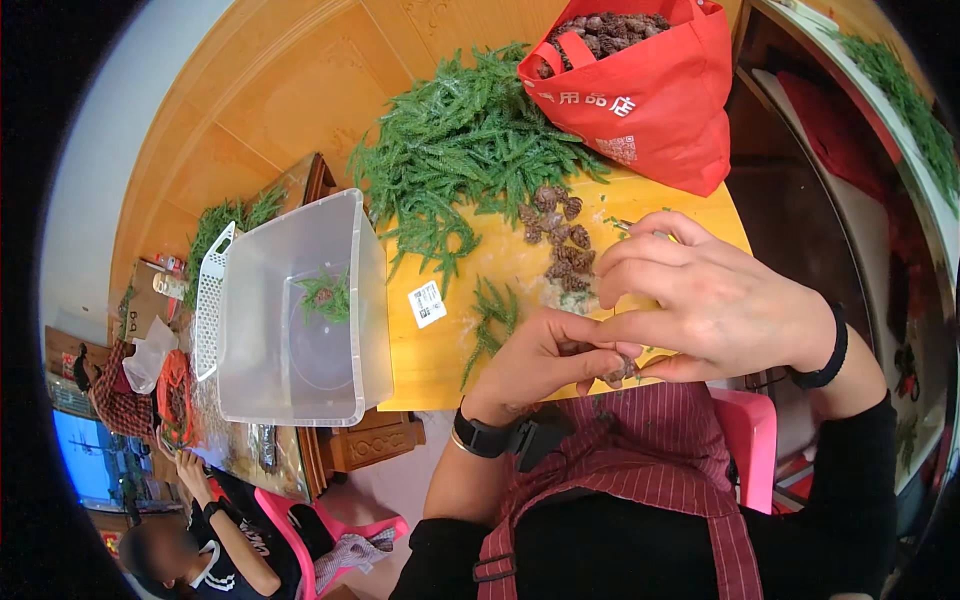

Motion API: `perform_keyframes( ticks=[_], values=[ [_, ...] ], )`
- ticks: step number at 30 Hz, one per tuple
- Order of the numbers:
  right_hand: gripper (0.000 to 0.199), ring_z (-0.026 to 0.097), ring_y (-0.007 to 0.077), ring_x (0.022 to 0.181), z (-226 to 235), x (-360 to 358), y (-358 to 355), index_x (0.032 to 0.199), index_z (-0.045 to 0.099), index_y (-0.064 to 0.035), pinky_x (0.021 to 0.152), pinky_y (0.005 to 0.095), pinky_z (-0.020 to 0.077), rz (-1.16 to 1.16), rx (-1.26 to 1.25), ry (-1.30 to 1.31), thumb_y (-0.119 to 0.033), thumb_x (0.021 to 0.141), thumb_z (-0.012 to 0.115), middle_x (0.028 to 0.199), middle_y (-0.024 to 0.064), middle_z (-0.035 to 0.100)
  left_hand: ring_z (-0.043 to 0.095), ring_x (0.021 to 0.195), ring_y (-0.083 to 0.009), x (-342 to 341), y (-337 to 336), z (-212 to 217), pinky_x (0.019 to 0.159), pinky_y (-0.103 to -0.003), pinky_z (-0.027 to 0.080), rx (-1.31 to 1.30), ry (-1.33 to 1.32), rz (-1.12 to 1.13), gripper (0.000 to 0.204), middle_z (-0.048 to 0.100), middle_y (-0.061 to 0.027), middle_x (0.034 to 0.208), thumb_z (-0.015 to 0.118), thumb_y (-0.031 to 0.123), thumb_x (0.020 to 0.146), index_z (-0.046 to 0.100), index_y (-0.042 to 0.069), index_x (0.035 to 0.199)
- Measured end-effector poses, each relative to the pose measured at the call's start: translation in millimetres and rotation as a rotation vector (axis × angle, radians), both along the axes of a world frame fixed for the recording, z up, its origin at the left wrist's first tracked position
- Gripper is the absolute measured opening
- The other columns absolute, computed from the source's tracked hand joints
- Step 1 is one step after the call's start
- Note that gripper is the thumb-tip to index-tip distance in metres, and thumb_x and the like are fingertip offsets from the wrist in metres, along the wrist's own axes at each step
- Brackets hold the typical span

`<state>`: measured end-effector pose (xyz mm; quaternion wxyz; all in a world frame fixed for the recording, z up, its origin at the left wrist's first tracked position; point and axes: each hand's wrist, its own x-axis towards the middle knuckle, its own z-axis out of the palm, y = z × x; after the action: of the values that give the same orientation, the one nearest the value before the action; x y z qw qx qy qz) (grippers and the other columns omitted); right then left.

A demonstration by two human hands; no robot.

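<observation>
A small brown pine cone [622, 373] is held close in front of my apron, over the near edge of the yellow table [440, 375]. The thumb and fingers of my left hand [550, 362] pinch it. My right hand [690, 290] arches over the cone, its fingers bent and closing beside it; a thin dark line shows under them, but what they grip is too small to tell. A cluster of loose pine cones [556, 232] lies just beyond my hands. Left of them rests a single green artificial sprig [493, 322].
A large heap of green sprigs [470, 140] covers the far table. Behind right stands a red bag [650, 100] full of pine cones. At left is a clear plastic bin [290, 370] with one sprig-and-cone piece [328, 297] inside. A co-worker [215, 540] sits lower left.
</observation>
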<state>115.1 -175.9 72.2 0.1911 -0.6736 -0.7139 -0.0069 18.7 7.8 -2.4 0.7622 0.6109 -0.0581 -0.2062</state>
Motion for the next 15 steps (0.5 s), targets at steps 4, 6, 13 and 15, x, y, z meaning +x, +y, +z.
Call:
perform_keyframes(
  ticks=[4, 6, 13, 15],
  values=[
    [0.035, 0.048, 0.0227, 0.096, 5.0, 1.5, -0.6, 0.087, 0.058, -0.0096, 0.089, 0.0394, 0.0344, -0.001, -0.007, -0.044, -0.020, 0.056, 0.071, 0.091, 0.0047, 0.049, 0.059, 0.072, -0.0069, -2.8, -0.5, -2.5, 0.054, -0.018, 0.045, -0.049, 0.000, 0.033, 0.020, 0.065, -0.0039, 0.081, 0.062, 0.007, 0.081, 0.064, 0.000, 0.099],
    [0.034, 0.048, 0.0226, 0.097, 5.8, 0.0, 1.5, 0.085, 0.057, -0.0099, 0.089, 0.0398, 0.0343, 0.008, 0.024, -0.057, -0.020, 0.056, 0.071, 0.091, 0.0047, 0.049, 0.060, 0.073, -0.0073, -5.0, -1.1, -1.6, 0.055, -0.018, 0.045, -0.074, 0.002, 0.056, 0.020, 0.065, -0.0040, 0.082, 0.063, 0.007, 0.080, 0.064, -0.001, 0.098],
    [0.019, 0.052, 0.0184, 0.087, -3.3, -3.7, 4.2, 0.076, 0.059, -0.0077, 0.091, 0.0418, 0.0354, 0.011, 0.134, -0.129, -0.019, 0.060, 0.063, 0.074, 0.0020, 0.052, 0.060, 0.072, -0.0082, -4.5, -1.1, -1.2, 0.056, -0.019, 0.045, -0.070, 0.012, 0.086, 0.019, 0.065, -0.0050, 0.081, 0.065, 0.005, 0.077, 0.063, -0.002, 0.095],
    [0.015, 0.053, 0.0173, 0.083, -3.4, -3.5, 4.4, 0.073, 0.059, -0.0073, 0.090, 0.0412, 0.0363, 0.003, 0.130, -0.164, -0.017, 0.061, 0.061, 0.070, 0.0016, 0.052, 0.060, 0.071, -0.0080, -4.8, -2.1, -0.2, 0.056, -0.018, 0.045, -0.055, 0.025, 0.100, 0.019, 0.065, -0.0050, 0.080, 0.065, 0.005, 0.077, 0.063, -0.002, 0.095]
  ],
)
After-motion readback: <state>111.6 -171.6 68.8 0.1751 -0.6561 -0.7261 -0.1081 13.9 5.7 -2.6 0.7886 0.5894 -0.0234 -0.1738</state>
